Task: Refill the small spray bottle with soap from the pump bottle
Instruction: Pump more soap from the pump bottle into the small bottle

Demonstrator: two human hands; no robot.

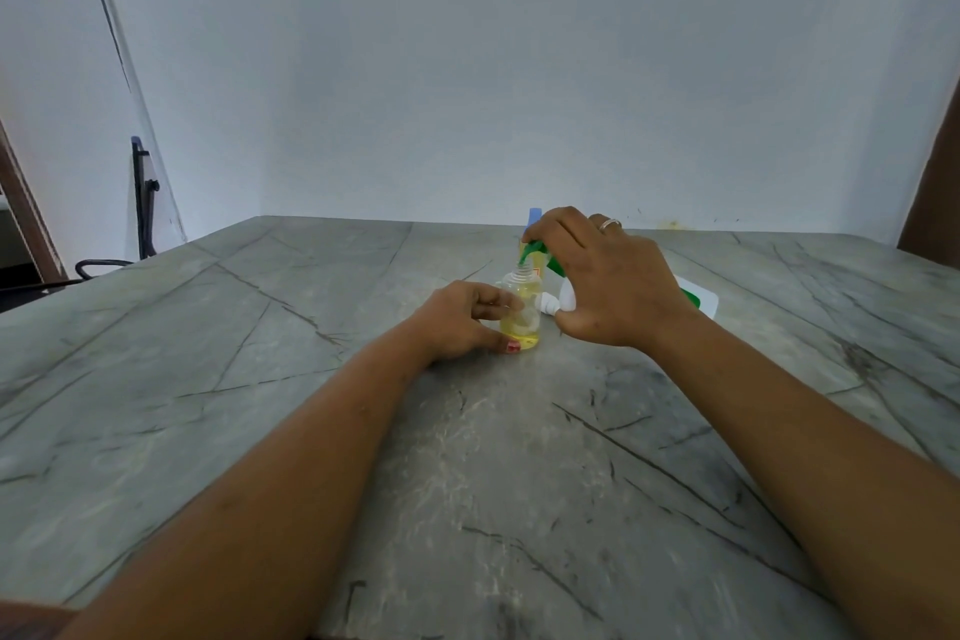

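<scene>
Head view: the small bottle stands upright on the table, part-filled with yellow liquid. The left hand has its fingers curled round the lower body. The right hand is clamped over the pump bottle, with the green spout at the open neck. I judge the small bottle light, thin-walled and easily tipped, and slippery if soaped, so hold it low.
</scene>
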